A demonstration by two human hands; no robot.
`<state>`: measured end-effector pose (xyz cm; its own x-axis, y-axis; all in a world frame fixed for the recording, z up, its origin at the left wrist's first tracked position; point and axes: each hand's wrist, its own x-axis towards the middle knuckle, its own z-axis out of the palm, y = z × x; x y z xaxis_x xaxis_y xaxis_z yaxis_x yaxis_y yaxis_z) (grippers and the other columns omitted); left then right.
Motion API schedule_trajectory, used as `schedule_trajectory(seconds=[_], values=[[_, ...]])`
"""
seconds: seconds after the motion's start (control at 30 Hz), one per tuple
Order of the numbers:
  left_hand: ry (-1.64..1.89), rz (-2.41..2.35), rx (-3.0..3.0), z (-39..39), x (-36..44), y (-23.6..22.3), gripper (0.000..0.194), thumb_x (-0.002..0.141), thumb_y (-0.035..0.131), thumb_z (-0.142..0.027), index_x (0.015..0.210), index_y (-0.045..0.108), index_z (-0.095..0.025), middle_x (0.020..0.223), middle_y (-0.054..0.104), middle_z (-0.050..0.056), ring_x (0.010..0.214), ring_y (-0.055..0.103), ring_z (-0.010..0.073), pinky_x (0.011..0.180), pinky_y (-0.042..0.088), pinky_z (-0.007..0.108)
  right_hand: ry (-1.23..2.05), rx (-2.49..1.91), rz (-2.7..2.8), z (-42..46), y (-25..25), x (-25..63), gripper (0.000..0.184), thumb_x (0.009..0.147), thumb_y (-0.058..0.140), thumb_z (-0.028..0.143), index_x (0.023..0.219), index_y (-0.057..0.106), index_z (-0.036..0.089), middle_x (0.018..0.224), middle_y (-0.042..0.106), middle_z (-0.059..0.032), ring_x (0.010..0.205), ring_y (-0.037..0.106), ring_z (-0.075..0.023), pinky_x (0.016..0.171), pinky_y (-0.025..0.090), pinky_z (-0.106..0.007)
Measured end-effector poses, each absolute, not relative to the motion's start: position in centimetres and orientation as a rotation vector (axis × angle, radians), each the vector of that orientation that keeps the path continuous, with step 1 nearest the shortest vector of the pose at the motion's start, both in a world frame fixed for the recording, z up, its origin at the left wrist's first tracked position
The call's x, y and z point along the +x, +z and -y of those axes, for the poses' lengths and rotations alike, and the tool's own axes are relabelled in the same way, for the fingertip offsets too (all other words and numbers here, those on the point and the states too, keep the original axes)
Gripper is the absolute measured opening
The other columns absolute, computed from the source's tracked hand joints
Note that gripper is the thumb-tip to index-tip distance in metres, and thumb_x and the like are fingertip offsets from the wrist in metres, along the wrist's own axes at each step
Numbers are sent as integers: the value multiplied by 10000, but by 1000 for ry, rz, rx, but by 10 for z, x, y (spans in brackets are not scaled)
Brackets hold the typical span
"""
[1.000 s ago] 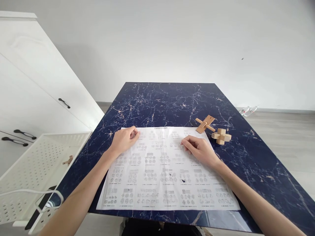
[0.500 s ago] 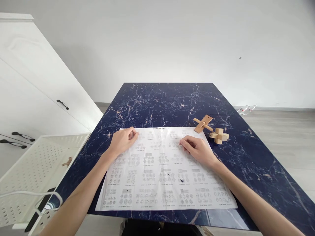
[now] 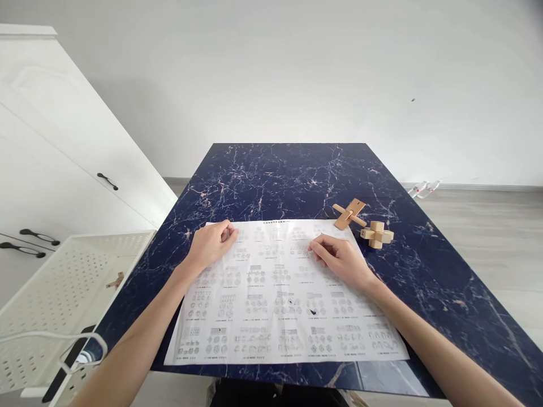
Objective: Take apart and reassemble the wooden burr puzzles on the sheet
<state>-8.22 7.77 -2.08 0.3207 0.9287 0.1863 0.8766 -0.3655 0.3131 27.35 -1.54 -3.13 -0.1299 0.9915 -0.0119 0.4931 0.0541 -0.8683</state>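
Note:
A large printed sheet (image 3: 271, 311) with rows of small puzzle diagrams lies flat on a dark blue marble-patterned table (image 3: 271, 181). My left hand (image 3: 214, 242) rests loosely curled on its upper left corner, and I see nothing in its fingers. On the upper right part of the paper, my right hand (image 3: 337, 254) lies with its fingers bent and closed together, no object showing. Just beyond that hand, a wooden puzzle with a flat plate and crossed sticks (image 3: 351, 213) overlaps the sheet's far right corner. Beside it stands a wooden burr puzzle (image 3: 376, 234) of interlocked blocks.
On the left, a white perforated basket (image 3: 51, 299) holds a small wooden piece (image 3: 115, 280), and a white cable (image 3: 63, 334) hangs over it. A white cabinet (image 3: 63, 130) with black handles stands behind. The wall (image 3: 288, 73) is past the table's far edge.
Both hands and the wooden puzzles stay where they were. Only the view has shifted very slightly.

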Motion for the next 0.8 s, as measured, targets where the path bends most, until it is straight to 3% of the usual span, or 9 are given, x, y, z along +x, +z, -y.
schedule_trajectory(seconds=[0.8], values=[[484,-1674,2416,-77,-83,-20,319,1000,528,-477,796,569,-235,637,615,-31,605,617,177,612,366,288,969,-1488,1718,16,-32,274,377,1072,516,520,890,687,238,709,655,-17,596,536,-181,566,382,-318]])
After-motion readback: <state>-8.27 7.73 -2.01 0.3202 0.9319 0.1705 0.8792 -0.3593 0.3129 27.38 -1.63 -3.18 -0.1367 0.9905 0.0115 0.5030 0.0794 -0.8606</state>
